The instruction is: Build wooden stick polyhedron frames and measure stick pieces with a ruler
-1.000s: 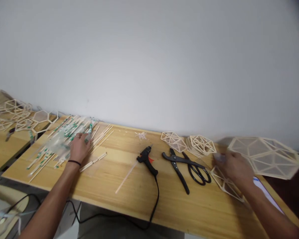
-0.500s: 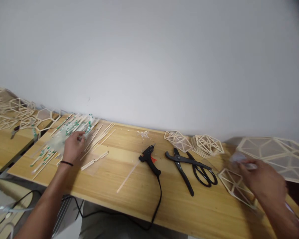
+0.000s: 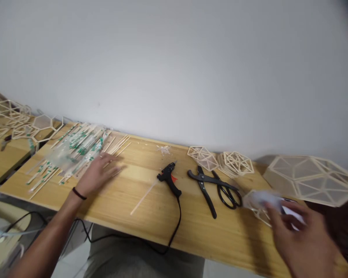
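My left hand (image 3: 101, 172), fingers spread, hovers over loose thin wooden sticks (image 3: 119, 145) beside a clear plastic bag of sticks with green marks (image 3: 87, 141). At the right, my right hand (image 3: 298, 227) has its fingers curled round a blurred, whitish translucent item (image 3: 266, 200), which looks like crumpled plastic. Beneath it lies a partly hidden wooden lattice piece (image 3: 259, 214). Between the hands rest a black glue gun (image 3: 171, 179) with a glue stick (image 3: 143, 199) in its back, large black-handled pliers (image 3: 205, 189) and black-handled scissors (image 3: 229, 196).
Flat lattice pieces (image 3: 203, 157) and a stack of them (image 3: 236, 163) lie near the wall. A large lattice dome (image 3: 313, 177) stands far right. More frames (image 3: 13, 112) lie on the left table. The glue gun's cable (image 3: 178, 227) hangs over the front edge.
My left hand has moved right, off the bag, and its fingers have spread. The right hand has come nearer to me with the whitish item. The view has shifted slightly.
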The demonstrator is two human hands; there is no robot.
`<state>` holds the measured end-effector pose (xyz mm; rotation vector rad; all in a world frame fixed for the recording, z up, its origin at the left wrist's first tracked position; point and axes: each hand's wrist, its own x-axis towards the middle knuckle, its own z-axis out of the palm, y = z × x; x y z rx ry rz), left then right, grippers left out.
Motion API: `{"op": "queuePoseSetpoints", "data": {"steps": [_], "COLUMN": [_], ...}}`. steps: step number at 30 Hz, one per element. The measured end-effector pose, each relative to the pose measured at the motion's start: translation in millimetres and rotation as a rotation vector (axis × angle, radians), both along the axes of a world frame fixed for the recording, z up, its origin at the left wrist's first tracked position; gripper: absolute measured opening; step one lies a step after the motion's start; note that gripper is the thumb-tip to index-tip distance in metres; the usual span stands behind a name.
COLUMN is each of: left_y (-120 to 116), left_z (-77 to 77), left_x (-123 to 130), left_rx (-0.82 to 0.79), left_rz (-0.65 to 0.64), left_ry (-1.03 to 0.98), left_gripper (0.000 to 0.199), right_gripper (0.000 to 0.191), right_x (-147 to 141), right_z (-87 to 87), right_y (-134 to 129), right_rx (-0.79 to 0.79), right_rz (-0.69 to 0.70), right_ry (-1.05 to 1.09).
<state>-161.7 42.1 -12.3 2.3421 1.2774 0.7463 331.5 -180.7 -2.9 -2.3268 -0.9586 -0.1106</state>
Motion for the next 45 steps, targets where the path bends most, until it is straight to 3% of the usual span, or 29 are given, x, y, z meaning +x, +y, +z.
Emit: {"op": "queuePoseSetpoints", "data": {"steps": [2,5,10,15,20,26,30,33,35,38,40,45], "left_y": [-16.3,-30.3,-30.4,-32.5,-24.5,-14.3,-20.2,-23.3,-23.0,-20.6,-18.8,-14.5], "left_z": [-3.8,-22.5,-54.4,-58.8,-59.9,-60.4,-50.3,-43.3,-42.6,-46.9,-50.9,-56.9], "left_x": [24.4,61.9,106.5,116.6,111.7,102.6,100.7,97.2,93.8,91.0,92.8,107.3], "left_rx": [-0.080,-0.090,-0.071,-0.072,-0.067,-0.071,-0.094,-0.107,-0.117,-0.133,-0.142,-0.157], "left_rz": [-0.162,-0.280,-0.326,-0.303,-0.253,-0.204,-0.220,-0.194,-0.180,-0.187,-0.206,-0.251], "left_ry": [-0.038,-0.060,-0.082,-0.082,-0.084,-0.142,-0.190,-0.214,-0.210,-0.186,-0.168,-0.115], "left_gripper": [0.034,0.030,0.013,0.022,0.023,0.023,0.013,0.016,0.016,0.014,0.018,0.028], "right_gripper": [0.057,0.052,0.039,0.029,0.033,0.034,0.034,0.036,0.042,0.048,0.047,0.049], "right_x": [-34.2,-70.6,-97.1,-138.2,-176.2,-170.8,-166.3,-162.0,-156.9,-146.9,-139.6,-126.1], "right_z": [1.8,-7.0,-27.5,-27.5,-45.5,-66.7,-59.6,-47.3,-37.6,-23.7,-16.6,-10.5], "right_y": [7.1,15.7,28.2,56.6,99.4,111.7,107.0,102.3,98.7,92.4,86.2,57.9], "right_rx": [-0.071,-0.155,-0.142,0.067,-0.042,-0.010,0.067,0.153,0.268,0.527,0.606,0.540], "right_rz": [0.146,0.426,0.636,0.599,0.664,0.651,0.627,0.588,0.486,0.298,0.270,0.231], "right_ry": [0.169,0.296,0.188,0.117,0.191,0.269,0.339,0.397,0.601,1.164,1.407,1.461]}}
